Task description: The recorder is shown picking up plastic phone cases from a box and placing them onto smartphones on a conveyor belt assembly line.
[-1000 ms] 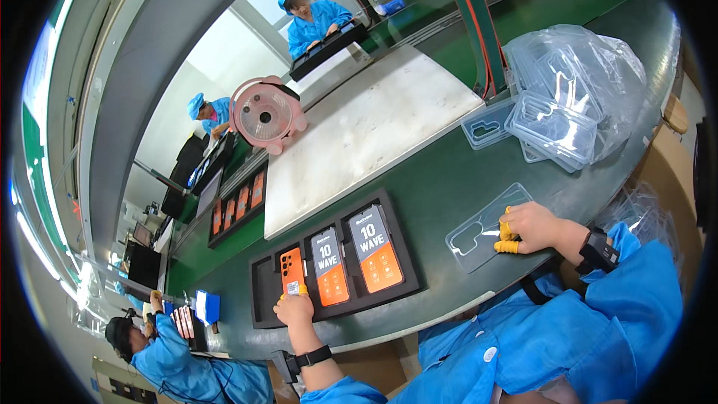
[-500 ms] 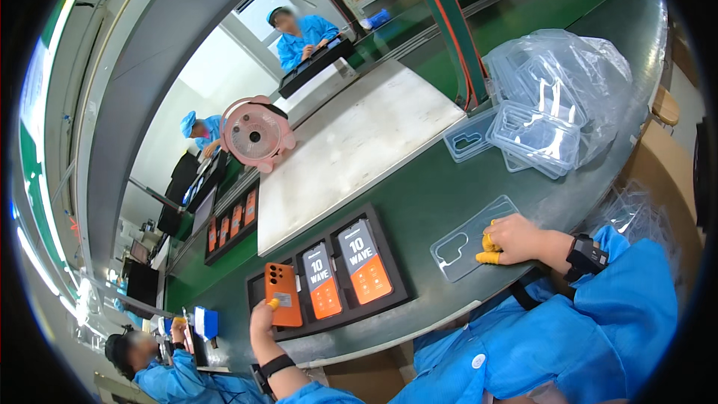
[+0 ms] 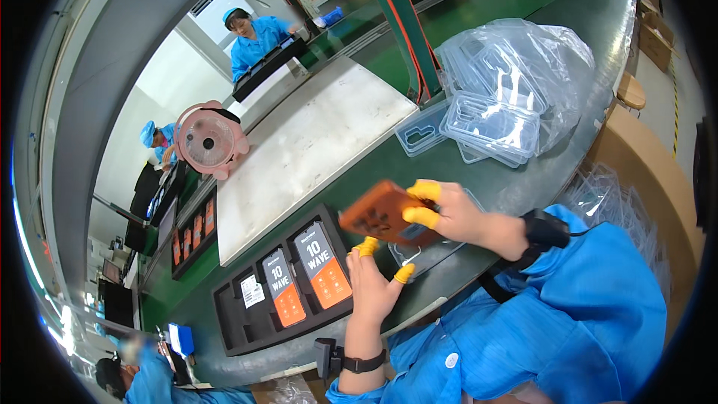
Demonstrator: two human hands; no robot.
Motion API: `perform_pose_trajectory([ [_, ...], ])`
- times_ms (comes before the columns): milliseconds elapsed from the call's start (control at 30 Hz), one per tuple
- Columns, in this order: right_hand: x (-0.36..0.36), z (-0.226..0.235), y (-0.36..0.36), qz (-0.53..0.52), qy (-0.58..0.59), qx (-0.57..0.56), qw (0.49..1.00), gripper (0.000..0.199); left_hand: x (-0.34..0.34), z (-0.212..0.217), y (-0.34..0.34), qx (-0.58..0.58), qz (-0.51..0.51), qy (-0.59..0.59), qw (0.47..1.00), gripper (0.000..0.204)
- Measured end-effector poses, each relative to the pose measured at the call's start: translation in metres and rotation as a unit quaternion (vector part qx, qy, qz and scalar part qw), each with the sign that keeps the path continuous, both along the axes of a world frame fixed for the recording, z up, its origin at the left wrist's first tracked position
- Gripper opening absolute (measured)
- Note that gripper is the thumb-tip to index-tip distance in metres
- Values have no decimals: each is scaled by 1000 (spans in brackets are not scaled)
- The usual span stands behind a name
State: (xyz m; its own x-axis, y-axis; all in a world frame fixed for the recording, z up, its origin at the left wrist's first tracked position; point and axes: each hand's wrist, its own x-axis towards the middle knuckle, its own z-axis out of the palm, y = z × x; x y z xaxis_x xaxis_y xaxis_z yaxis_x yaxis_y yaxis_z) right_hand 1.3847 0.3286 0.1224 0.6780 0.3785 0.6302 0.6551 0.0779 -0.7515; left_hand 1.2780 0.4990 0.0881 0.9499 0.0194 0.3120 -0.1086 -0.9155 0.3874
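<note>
Fingers (image 3: 423, 202) of the right hand (image 3: 456, 217), capped in yellow finger cots, are pinched on the upper edge of an orange phone (image 3: 381, 213), which is held tilted in the air above the green table (image 3: 523, 172). The left hand (image 3: 372, 288) is raised just beneath the phone, its fingers loosely spread, with one yellow-capped tip touching the phone's lower edge; it cannot be told whether anything is gripped by it. A clear plastic case (image 3: 419, 254) is seen lying on the table under both hands, mostly hidden by them. To the left, a black tray (image 3: 247, 322) is set on the table, and two phones with orange screens (image 3: 303, 273) are seated in its right-hand compartments, while a white label is seen in another. Farther back, a stack of clear plastic trays (image 3: 490, 123) is rested against a crumpled clear bag (image 3: 553, 52). A white board (image 3: 307, 150) is laid beside a pink fan (image 3: 206, 142).
</note>
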Motion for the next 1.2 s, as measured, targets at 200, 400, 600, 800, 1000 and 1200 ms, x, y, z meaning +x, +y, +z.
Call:
perform_pose_trajectory([
  [200,5,-14,-50,101,-325,-289,895,18,1,14,-9,67,-38,58,995,88],
  [400,2,-22,-33,100,-78,-411,903,45,22,2,-15,-40,-19,82,996,76],
  [600,19,-31,-32,-10,-139,-408,902,91,10,-3,-23,-87,18,-44,995,72],
  [800,-9,-19,-29,-43,-170,-262,949,88,-21,10,-14,-180,-36,-163,969,91],
  [1000,-18,-20,-10,-99,-174,-163,966,87,-25,21,-28,-378,-34,-51,924,65],
  [1200,-24,-21,-9,-119,-158,-173,965,91,-27,35,-32,-324,34,-1,946,28],
])
